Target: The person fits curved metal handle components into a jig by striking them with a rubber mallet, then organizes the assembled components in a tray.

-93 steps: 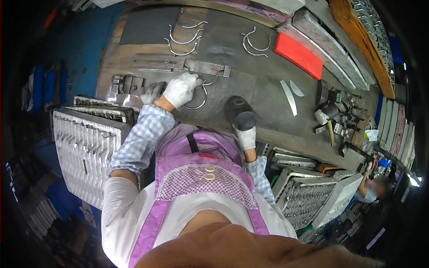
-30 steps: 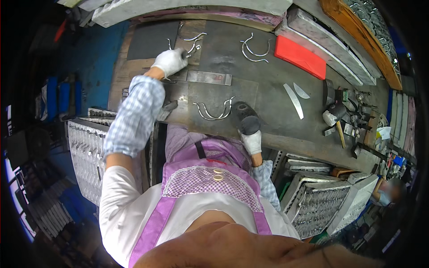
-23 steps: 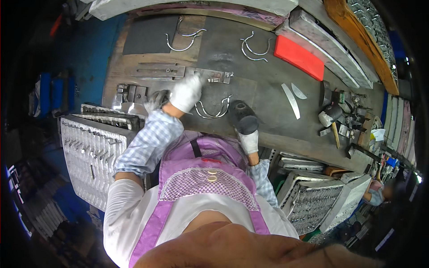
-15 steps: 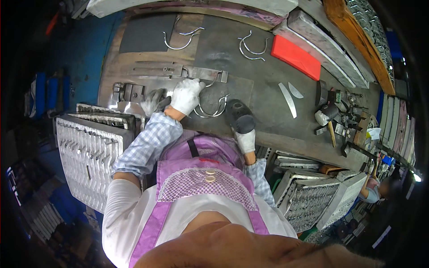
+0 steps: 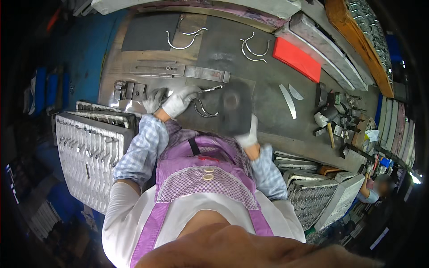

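Head view: a thin curved silver metal strip (image 5: 209,89) is pinched in the white-gloved left hand (image 5: 178,101), on the grey steel bench (image 5: 259,94), centre-near. The right hand (image 5: 248,134) is clenched on a blurred dark mallet (image 5: 233,107). The strip is judged light, stiff, sharp-edged; best held at its near end.

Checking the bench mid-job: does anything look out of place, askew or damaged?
Nothing stands out as damaged or spilled. The left hand holds a curved metal piece on the workbench; the right hand swings a dark mallet, motion-blurred. Other curved pieces lie loosely scattered.
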Action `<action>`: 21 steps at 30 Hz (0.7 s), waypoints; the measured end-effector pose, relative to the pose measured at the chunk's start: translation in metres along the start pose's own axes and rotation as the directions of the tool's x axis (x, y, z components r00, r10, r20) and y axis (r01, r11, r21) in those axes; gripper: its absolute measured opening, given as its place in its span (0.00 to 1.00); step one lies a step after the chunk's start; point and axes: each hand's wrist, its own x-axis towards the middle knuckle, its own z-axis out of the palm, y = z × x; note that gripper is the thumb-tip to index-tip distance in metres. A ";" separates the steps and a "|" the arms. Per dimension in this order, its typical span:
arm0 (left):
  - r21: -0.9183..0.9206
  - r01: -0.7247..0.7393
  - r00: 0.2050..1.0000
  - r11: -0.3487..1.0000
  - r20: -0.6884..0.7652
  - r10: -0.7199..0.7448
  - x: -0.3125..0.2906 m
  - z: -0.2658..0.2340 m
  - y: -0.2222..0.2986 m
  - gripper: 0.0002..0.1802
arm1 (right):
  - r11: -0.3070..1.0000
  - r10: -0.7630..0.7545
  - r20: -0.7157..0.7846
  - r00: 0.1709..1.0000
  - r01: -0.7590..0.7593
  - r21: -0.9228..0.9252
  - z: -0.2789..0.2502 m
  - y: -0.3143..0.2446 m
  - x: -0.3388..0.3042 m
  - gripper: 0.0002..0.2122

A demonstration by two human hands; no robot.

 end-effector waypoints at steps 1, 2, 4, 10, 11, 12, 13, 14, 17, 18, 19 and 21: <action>0.061 -0.062 0.998 0.996 -0.015 0.063 -0.007 0.005 0.003 0.10 | 1.000 0.009 0.040 0.999 -0.009 -0.009 -0.012 -0.010 -0.011 0.09; 0.118 -0.183 0.981 0.976 -0.036 0.188 -0.002 0.007 0.008 0.10 | 0.995 -0.099 -0.003 0.995 0.099 0.030 -0.008 0.012 -0.022 0.09; 0.322 -0.186 0.966 0.928 -0.111 0.232 0.009 0.014 0.039 0.10 | 0.980 0.094 -0.071 0.993 -0.080 0.182 0.007 0.035 -0.041 0.09; 0.710 -0.257 0.963 0.656 0.129 0.237 0.014 0.017 0.001 0.10 | 0.829 0.537 -0.052 0.842 -0.516 0.215 0.019 0.092 -0.056 0.17; 0.693 -0.259 0.964 0.673 0.148 0.219 0.016 0.016 0.001 0.12 | 0.843 0.505 -0.119 0.855 -0.460 0.278 0.021 0.095 -0.055 0.17; 0.715 -0.254 0.967 0.652 0.170 0.190 0.024 0.013 0.002 0.12 | 0.841 0.508 -0.119 0.853 -0.462 0.280 0.023 0.098 -0.057 0.17; 0.715 -0.255 0.967 0.651 0.172 0.189 0.023 0.015 0.002 0.12 | 0.844 0.510 -0.119 0.852 -0.469 0.259 0.024 0.100 -0.058 0.17; 0.699 -0.282 0.958 0.657 0.164 0.237 0.022 0.016 0.002 0.12 | 0.847 0.511 -0.120 0.851 -0.475 0.238 0.026 0.102 -0.059 0.18; 0.725 -0.191 0.980 0.662 0.108 0.165 0.009 0.016 0.017 0.10 | 0.951 0.295 -0.185 0.938 -0.269 0.149 0.032 0.116 -0.057 0.11; 0.655 -0.244 0.966 0.715 0.096 0.241 0.011 0.023 0.026 0.09 | 0.871 0.450 -0.176 0.875 -0.387 0.302 0.029 0.112 -0.062 0.09; 0.597 -0.254 0.958 0.761 0.046 0.284 0.001 0.027 0.035 0.08 | 0.873 0.446 -0.172 0.879 -0.383 0.303 0.022 0.114 -0.058 0.09; 0.558 -0.227 0.971 0.798 0.073 0.226 -0.021 0.054 0.031 0.11 | 0.938 0.346 -0.271 0.898 -0.320 0.135 0.004 0.123 -0.039 0.07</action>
